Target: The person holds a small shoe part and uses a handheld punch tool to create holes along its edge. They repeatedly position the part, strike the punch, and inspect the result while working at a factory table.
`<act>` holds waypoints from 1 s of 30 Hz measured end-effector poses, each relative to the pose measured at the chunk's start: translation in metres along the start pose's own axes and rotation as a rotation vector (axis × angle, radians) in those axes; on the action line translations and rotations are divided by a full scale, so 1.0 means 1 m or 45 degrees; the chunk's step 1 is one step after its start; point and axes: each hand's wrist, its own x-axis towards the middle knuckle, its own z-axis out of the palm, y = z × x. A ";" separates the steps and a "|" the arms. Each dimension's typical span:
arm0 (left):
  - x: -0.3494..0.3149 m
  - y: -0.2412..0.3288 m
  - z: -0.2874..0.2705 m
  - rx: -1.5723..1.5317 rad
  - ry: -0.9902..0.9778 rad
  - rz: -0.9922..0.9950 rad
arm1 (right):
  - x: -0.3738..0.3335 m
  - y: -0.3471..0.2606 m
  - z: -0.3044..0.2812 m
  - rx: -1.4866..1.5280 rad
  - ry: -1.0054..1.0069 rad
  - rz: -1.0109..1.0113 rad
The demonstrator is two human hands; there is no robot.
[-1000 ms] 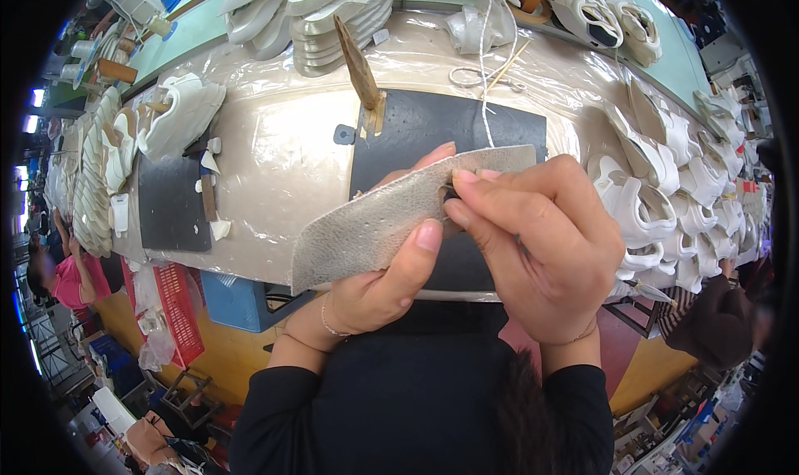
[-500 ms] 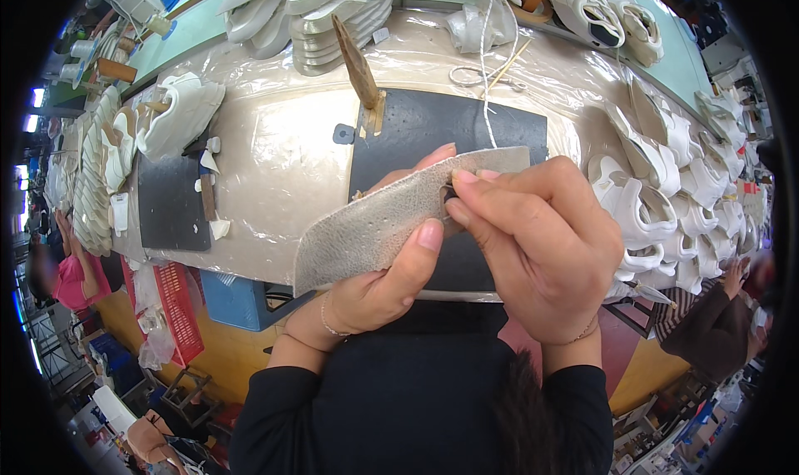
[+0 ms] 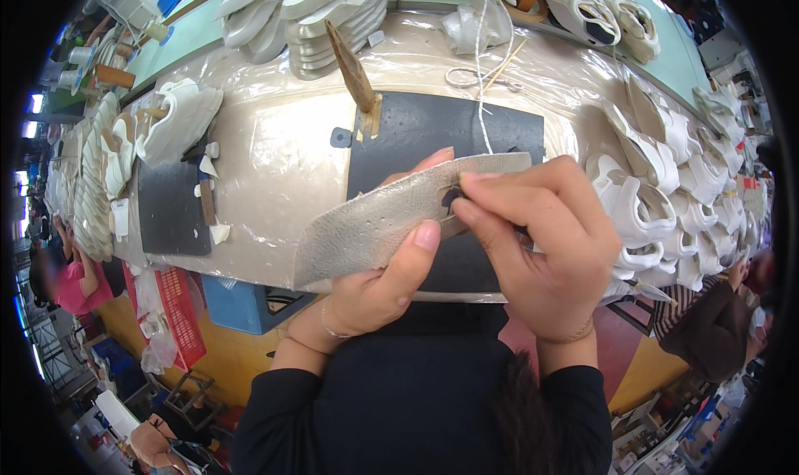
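My left hand [image 3: 391,271] is closed round a flat, curved, grey-beige leather-like shoe piece [image 3: 354,225]. Its thumb presses on the near face, and its fingers pass behind the upper edge. Toward the right end of the piece is a small cut-out with something black [image 3: 450,199] showing in it. There my right hand [image 3: 549,230] pinches with thumb and forefinger; what lies between the tips is too small to make out. A white cord [image 3: 480,84] hangs down to the upper edge of the piece, its lower end hidden.
A black mat [image 3: 454,126] lies beneath my hands, with an upright wooden peg [image 3: 349,67] behind it. Scissors [image 3: 483,80] rest farther back. White shoes [image 3: 637,196] crowd the right side; stacked uppers [image 3: 329,17] stand at the back. Another person [image 3: 79,279] sits at far left.
My right fingertips have shifted slightly right from the cut-out, so more of the black in it shows. The shoe piece has tilted a little; my left hand's grip is the same.
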 end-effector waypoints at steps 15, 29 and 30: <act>-0.001 0.004 -0.001 0.013 -0.075 0.042 | -0.003 -0.003 -0.003 -0.054 -0.008 -0.037; -0.001 0.001 0.000 -0.002 -0.074 0.116 | -0.002 -0.002 -0.002 -0.130 -0.006 -0.086; -0.001 0.001 0.000 -0.023 -0.064 0.109 | -0.002 -0.001 -0.002 -0.107 -0.006 -0.080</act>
